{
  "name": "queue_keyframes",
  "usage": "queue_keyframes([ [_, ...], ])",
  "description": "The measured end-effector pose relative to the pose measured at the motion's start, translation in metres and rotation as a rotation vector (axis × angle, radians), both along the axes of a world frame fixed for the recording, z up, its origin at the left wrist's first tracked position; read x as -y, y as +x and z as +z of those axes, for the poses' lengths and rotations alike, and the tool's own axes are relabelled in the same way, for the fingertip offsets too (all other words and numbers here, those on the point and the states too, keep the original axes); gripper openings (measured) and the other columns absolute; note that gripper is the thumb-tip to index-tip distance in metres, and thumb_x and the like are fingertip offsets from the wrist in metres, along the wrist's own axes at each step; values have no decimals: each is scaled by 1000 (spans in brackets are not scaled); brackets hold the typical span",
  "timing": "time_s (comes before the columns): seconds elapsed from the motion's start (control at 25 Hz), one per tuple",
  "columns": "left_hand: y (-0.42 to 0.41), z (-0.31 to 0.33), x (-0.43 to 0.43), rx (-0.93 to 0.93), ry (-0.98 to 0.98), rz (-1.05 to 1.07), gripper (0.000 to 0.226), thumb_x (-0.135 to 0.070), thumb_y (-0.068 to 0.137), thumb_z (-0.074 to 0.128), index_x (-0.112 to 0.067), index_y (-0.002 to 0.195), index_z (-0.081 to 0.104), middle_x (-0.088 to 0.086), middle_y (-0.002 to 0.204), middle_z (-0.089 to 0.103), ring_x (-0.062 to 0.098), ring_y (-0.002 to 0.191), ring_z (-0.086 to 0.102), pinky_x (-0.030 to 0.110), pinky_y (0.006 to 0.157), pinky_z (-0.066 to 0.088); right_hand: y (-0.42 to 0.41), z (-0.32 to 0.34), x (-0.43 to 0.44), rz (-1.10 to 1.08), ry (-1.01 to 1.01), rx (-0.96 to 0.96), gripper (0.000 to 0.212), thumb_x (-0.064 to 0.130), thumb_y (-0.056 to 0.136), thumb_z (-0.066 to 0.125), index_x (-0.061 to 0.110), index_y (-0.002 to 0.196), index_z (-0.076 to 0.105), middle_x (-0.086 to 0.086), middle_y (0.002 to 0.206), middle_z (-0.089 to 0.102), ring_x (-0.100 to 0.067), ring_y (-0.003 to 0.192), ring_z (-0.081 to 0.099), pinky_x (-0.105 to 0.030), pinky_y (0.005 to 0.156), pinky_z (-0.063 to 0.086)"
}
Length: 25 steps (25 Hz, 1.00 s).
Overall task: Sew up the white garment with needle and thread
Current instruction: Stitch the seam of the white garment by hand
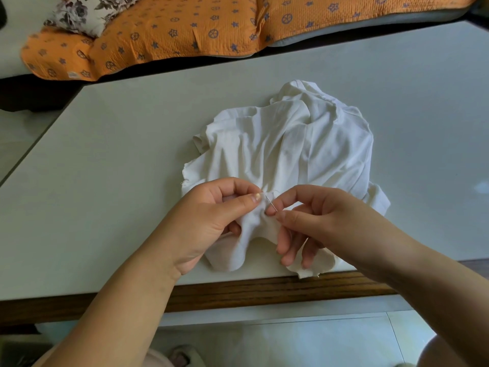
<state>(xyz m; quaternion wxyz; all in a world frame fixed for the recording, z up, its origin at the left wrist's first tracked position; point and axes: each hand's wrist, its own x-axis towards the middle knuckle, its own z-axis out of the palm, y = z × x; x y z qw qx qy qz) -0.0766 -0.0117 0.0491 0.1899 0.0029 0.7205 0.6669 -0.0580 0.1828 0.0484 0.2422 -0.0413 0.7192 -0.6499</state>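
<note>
- The soft, crumpled white garment point(291, 144) lies heaped on the pale grey desk point(119, 154). Its near hem hangs slightly over the wooden front edge. It looks light and limp, so it will likely bunch and slide rather than keep a shape.
- It is best held close beside the stitch line, with a small fold pinched up taut. A hold further off would probably let the cloth sag away from the point.
- The left hand point(211, 215) does just that: its thumb and forefinger pinch a raised ridge of the near edge, and the other fingers point(234, 229) curl beneath the cloth.
- The thin silver steel needle point(271, 203) looks stiff, slick and easy to drop. It slants between the two hands, its upper end at the pinched fold just beside the left thumbnail. Whether it has entered the cloth I cannot tell.
- The right hand point(317, 215) pinches the needle's lower end between thumb and forefinger, its remaining fingers hanging loosely over the hem.
- The thread is too fine to make out.
- Beyond the desk lies an orange quilted cover point(185, 30) with blue motifs.
</note>
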Motion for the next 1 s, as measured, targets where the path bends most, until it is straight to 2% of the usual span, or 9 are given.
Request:
queue_keyframes([
  [0.64,1,-1,-1,-33,-11,22,15,-27,70,69,-18,82,71,-3,72,67,5,68,59,16,58,47,1,2,1,-32,32,-11,14,8,97,55,12,97,69,-12,65,70,-21,56,67,-25,49,50],
  [0.84,3,-2,-4,-139,-123,18,4,-14,85,69,-18,85,72,-5,75,73,4,72,63,17,60,49,2,-1,4,-75,60,-38,14,7,97,55,10,96,68,-12,63,70,-20,53,66,-25,48,51],
  [1.0,6,-6,-9,-187,-193,14,4,-20,83,72,-23,85,75,-4,80,75,6,74,66,19,63,49,3,-5,9,-144,61,-63,12,15,97,58,8,93,66,-9,64,71,-18,52,66,-23,47,50],
])
